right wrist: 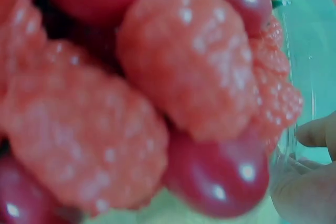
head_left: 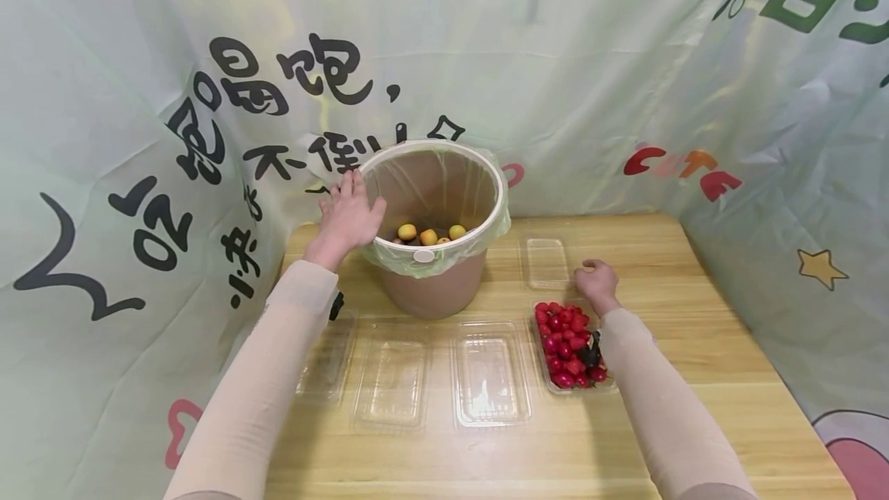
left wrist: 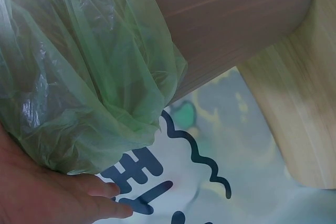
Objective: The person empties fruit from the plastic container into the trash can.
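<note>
A brown bin [head_left: 434,292] with a white rim and a green plastic liner [left wrist: 89,66] stands at the table's back. Several yellow-orange fruits [head_left: 428,237] lie inside it. My left hand [head_left: 353,214] rests against the left side of the rim, fingers extended over the liner. On the right, my right hand [head_left: 597,284] has its fingers bent at the right edge of a clear plastic tray [head_left: 547,262]; thumb and finger pinch clear plastic in the right wrist view. Below that hand is a clear box [head_left: 545,376] of red fruits [right wrist: 184,61], some bumpy like raspberries, others smooth and oval.
Three clear plastic boxes [head_left: 491,376] lie in a row at the front left and middle of the wooden table [head_left: 694,346], the leftmost partly behind the left sleeve [head_left: 278,353]. Printed fabric walls [head_left: 590,91] close in the table's back and sides.
</note>
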{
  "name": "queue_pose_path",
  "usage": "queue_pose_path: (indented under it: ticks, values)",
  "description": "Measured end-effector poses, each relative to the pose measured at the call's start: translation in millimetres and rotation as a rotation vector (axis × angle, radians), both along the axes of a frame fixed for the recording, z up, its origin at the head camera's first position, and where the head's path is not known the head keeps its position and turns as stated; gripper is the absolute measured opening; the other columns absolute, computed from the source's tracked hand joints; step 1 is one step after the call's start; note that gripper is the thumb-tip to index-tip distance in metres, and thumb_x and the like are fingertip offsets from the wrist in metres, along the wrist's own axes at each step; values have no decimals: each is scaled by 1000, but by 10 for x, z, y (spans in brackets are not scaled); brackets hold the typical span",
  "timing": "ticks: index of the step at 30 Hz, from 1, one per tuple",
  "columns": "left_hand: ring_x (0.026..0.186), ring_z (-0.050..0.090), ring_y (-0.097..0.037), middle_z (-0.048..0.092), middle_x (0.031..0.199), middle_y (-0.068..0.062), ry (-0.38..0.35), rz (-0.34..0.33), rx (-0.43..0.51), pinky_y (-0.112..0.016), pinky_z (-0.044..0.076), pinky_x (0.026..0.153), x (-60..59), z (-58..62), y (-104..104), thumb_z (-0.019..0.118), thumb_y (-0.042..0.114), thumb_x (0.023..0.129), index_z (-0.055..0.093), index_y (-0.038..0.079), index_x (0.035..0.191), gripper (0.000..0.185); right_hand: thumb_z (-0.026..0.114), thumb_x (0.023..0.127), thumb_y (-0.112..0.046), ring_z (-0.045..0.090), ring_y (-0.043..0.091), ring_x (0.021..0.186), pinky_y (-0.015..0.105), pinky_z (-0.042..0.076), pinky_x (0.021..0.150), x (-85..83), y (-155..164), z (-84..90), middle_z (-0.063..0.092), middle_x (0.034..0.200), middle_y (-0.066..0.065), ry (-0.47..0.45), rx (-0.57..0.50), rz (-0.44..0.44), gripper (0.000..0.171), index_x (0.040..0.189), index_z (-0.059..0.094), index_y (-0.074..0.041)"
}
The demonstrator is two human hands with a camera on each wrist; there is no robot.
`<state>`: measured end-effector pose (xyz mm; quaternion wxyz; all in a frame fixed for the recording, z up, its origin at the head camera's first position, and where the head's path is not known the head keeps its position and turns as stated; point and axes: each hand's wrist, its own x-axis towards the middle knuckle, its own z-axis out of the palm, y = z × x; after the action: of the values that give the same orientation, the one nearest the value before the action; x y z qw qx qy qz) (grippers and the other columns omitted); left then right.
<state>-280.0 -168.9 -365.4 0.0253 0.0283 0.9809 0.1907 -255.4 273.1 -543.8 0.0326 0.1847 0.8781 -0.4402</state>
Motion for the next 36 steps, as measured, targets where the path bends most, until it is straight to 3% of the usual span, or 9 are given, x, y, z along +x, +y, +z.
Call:
queue_pose_path:
  ticks: [3, 7, 13, 19, 21, 23, 28, 31, 36]
  values:
    - [160, 0, -55, -5, 176, -26, 1, 2, 5, -71, -1, 128, 1, -4, -7, 26, 48, 109, -4, -4, 166, 83, 45, 103, -21, 58, 47, 123, 49, 53, 104, 39, 42, 28, 58, 141, 38, 3, 44, 39, 57, 146, 47, 17]
    - [160, 0, -54, -5, 176, -25, 2, 2, 9, -71, -1, 128, -3, -10, -13, 26, 48, 109, -4, -4, 166, 83, 46, 107, -28, 77, 40, 95, 47, 60, 94, 87, 137, 50, 75, 108, 33, 17, 88, 87, 59, 138, 52, 22]
    - [160, 2, -55, -2, 175, -27, 14, 2, 0, -72, 1, 128, -7, -4, -6, 27, 48, 109, -1, -5, 166, 83, 42, 105, -21, 75, 37, 86, 52, 57, 90, 189, 287, 75, 78, 94, 26, 77, 175, 128, 51, 130, 62, 19]
    - [160, 1, -54, -3, 176, -26, 8, 4, 4, -72, 1, 128, -1, 1, -7, 28, 48, 109, -2, -4, 166, 83, 45, 98, -11, 69, 28, 68, 34, 48, 63, 344, 377, 58, 75, 74, 19, 189, 241, 143, 38, 101, 73, 15]
    - [160, 1, -54, -3, 176, -26, 5, 4, 6, -71, 0, 128, 1, 1, -6, 28, 48, 108, -3, -4, 166, 84, 48, 98, -11, 65, 24, 66, 32, 46, 62, 409, 390, 48, 73, 74, 18, 204, 251, 163, 35, 97, 73, 13]
    - [160, 1, -54, -3, 176, -26, 6, 4, 7, -71, 1, 128, 0, -1, -6, 28, 48, 108, -3, -4, 166, 84, 50, 100, -15, 66, 30, 71, 38, 50, 65, 475, 397, 42, 73, 83, 23, 190, 245, 190, 36, 102, 72, 14]
    - [160, 1, -54, -4, 176, -26, 7, 5, 10, -71, 1, 128, 1, 4, -8, 28, 48, 108, -3, -4, 166, 84, 53, 106, -26, 73, 42, 95, 43, 60, 75, 657, 368, 34, 71, 113, 36, 109, 166, 235, 47, 129, 63, 14]
    - [160, 1, -54, -4, 176, -26, 6, 6, 12, -71, 1, 128, 3, 5, -9, 28, 48, 108, -3, -4, 166, 84, 55, 106, -23, 75, 32, 85, 32, 60, 68, 755, 338, 10, 72, 111, 35, 71, 98, 256, 47, 135, 58, 13]
    - [161, 0, -53, -5, 176, -25, 1, 6, 12, -71, 0, 128, 6, -2, -3, 27, 48, 108, -3, -4, 166, 83, 55, 105, -18, 74, 22, 78, 28, 59, 64, 889, 308, -63, 71, 113, 36, 23, 41, 272, 46, 137, 56, 15]
